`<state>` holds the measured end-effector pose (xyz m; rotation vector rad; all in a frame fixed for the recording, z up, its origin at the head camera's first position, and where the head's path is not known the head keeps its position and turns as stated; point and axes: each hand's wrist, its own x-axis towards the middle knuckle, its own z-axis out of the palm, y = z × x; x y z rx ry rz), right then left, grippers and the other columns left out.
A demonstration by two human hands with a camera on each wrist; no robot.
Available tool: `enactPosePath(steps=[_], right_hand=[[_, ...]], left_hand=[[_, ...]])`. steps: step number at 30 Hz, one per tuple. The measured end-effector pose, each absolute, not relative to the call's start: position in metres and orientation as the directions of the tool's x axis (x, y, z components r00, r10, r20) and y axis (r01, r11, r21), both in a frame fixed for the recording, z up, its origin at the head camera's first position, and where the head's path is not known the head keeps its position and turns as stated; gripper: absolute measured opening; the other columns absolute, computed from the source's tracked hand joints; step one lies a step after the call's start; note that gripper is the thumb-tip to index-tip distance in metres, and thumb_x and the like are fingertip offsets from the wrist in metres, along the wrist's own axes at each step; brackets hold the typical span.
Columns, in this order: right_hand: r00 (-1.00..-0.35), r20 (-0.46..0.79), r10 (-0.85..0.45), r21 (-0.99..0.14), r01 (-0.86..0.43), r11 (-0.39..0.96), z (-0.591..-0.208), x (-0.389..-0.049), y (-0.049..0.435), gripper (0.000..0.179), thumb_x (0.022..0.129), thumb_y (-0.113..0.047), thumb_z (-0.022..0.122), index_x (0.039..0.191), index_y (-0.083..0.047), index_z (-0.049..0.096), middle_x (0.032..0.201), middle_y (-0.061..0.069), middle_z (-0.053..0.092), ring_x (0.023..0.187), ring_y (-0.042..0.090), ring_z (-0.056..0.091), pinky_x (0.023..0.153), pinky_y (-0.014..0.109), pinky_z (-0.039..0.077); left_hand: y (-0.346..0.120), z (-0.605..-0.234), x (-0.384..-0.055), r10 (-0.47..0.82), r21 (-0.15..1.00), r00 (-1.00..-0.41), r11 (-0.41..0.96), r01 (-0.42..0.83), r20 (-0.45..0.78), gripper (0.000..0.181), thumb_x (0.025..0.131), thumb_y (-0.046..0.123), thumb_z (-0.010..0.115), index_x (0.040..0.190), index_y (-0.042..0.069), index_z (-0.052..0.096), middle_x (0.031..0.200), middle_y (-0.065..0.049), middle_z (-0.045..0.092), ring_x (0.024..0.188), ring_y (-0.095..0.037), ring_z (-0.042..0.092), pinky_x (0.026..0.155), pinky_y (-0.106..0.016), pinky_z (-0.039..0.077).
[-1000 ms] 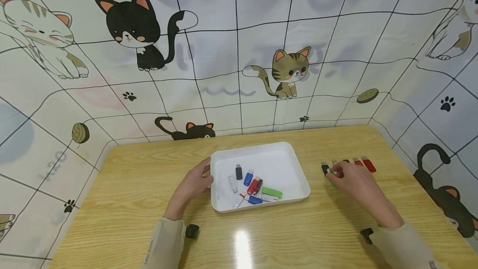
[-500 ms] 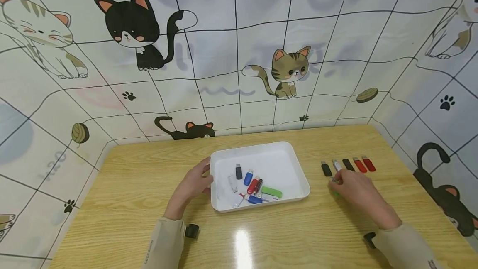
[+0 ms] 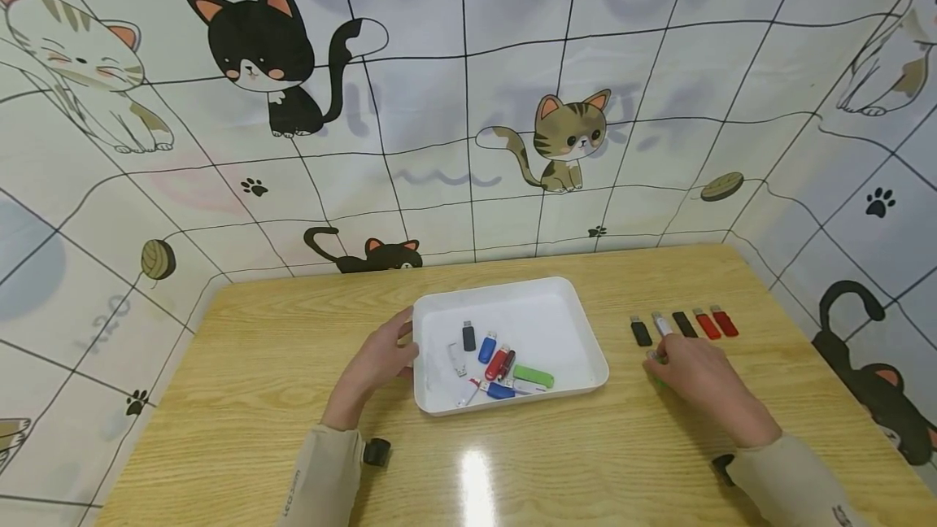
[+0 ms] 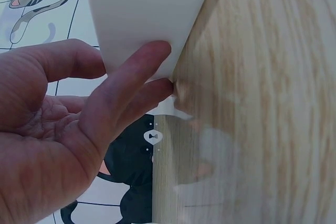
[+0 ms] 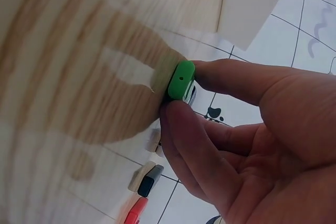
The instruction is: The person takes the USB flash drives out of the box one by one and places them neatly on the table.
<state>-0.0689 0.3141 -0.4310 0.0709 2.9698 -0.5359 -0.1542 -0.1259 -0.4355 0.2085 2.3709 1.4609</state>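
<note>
My left hand (image 3: 379, 352) holds the left end of a white tray (image 3: 581, 332), with fingertips on the outer wall in the left wrist view. Several USB flash drives lie in the tray, among them a green one (image 3: 533, 376), a blue one (image 3: 486, 348), a red one (image 3: 495, 363) and a black one (image 3: 468, 337). To the tray's right, my right hand (image 3: 695, 366) pinches a green USB flash drive (image 5: 181, 80) between thumb and fingers, low over the table. In the head view the hand hides most of this drive.
Behind my right hand a row of flash drives lies on the wooden table (image 3: 293, 372): two black ones (image 3: 641, 332), a white one (image 3: 661, 323) partly covered by the hand, and two red ones (image 3: 707, 325). A cat-patterned cloth (image 3: 424, 120) surrounds the table's back and sides.
My right hand has moved slightly back toward me with the green flash drive, uncovering more of the row behind it. The left hand and the tray have stayed put.
</note>
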Motion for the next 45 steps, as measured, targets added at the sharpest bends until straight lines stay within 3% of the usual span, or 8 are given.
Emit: enactPosePath(steps=[12, 16, 20, 27, 41, 45], right_hand=[[-0.985, -0.172, 0.029, -0.370, 0.092, 0.925, -0.422, -0.068, 0.314, 0.026, 0.097, -0.024, 0.068, 0.084, -0.002, 0.064, 0.063, -0.002, 0.043, 0.056, 0.014, 0.039, 0.051, 0.028, 0.031], [-0.994, -0.110, 0.011, -0.371, 0.051, 0.927, -0.410, -0.070, 0.309, 0.029, 0.098, -0.024, 0.069, 0.097, 0.005, 0.067, 0.072, 0.005, 0.060, 0.057, 0.014, 0.047, 0.050, 0.029, 0.036], [-1.000, -0.029, -0.007, -0.363, 0.004, 0.932, -0.393, -0.072, 0.290, 0.033, 0.097, -0.021, 0.070, 0.110, 0.009, 0.066, 0.088, 0.011, 0.069, 0.065, 0.017, 0.056, 0.055, 0.035, 0.047], [-0.996, 0.059, -0.071, -0.374, -0.088, 0.923, -0.382, -0.082, 0.253, 0.023, 0.095, -0.016, 0.073, 0.107, 0.003, 0.071, 0.088, 0.005, 0.067, 0.076, 0.020, 0.059, 0.064, 0.039, 0.052], [-0.978, 0.028, -0.205, -0.367, -0.201, 0.908, -0.395, -0.095, 0.210, 0.016, 0.095, -0.018, 0.075, 0.106, -0.007, 0.074, 0.097, 0.004, 0.068, 0.088, 0.019, 0.065, 0.074, 0.038, 0.056], [-0.968, 0.011, -0.249, -0.366, -0.236, 0.900, -0.400, -0.098, 0.205, 0.017, 0.095, -0.020, 0.075, 0.106, -0.007, 0.074, 0.095, 0.002, 0.066, 0.087, 0.018, 0.064, 0.072, 0.036, 0.057]], left_hand=[[-0.126, -0.436, -0.154, 0.298, 0.878, -0.929, 0.475, -0.053, -0.218, 0.068, 0.097, -0.001, 0.052, 0.161, 0.000, 0.030, 0.154, -0.028, 0.046, 0.126, -0.041, 0.062, 0.078, -0.046, 0.063], [-0.126, -0.435, -0.154, 0.294, 0.878, -0.930, 0.476, -0.059, -0.222, 0.068, 0.098, -0.001, 0.051, 0.161, -0.001, 0.028, 0.155, -0.028, 0.045, 0.125, -0.041, 0.062, 0.079, -0.046, 0.063], [-0.127, -0.436, -0.154, 0.293, 0.882, -0.931, 0.466, -0.060, -0.219, 0.068, 0.098, -0.002, 0.050, 0.162, 0.000, 0.029, 0.155, -0.027, 0.046, 0.123, -0.039, 0.063, 0.078, -0.044, 0.064], [-0.127, -0.436, -0.154, 0.292, 0.875, -0.930, 0.480, -0.057, -0.221, 0.068, 0.097, -0.001, 0.051, 0.162, 0.000, 0.029, 0.155, -0.027, 0.047, 0.124, -0.040, 0.063, 0.078, -0.043, 0.064], [-0.125, -0.436, -0.155, 0.303, 0.890, -0.930, 0.452, -0.051, -0.207, 0.069, 0.096, -0.004, 0.051, 0.161, 0.000, 0.030, 0.153, -0.028, 0.047, 0.121, -0.041, 0.064, 0.076, -0.043, 0.064], [-0.126, -0.438, -0.155, 0.312, 0.900, -0.931, 0.435, -0.039, -0.191, 0.069, 0.094, -0.006, 0.051, 0.160, -0.001, 0.032, 0.153, -0.030, 0.047, 0.123, -0.044, 0.063, 0.075, -0.044, 0.064]])
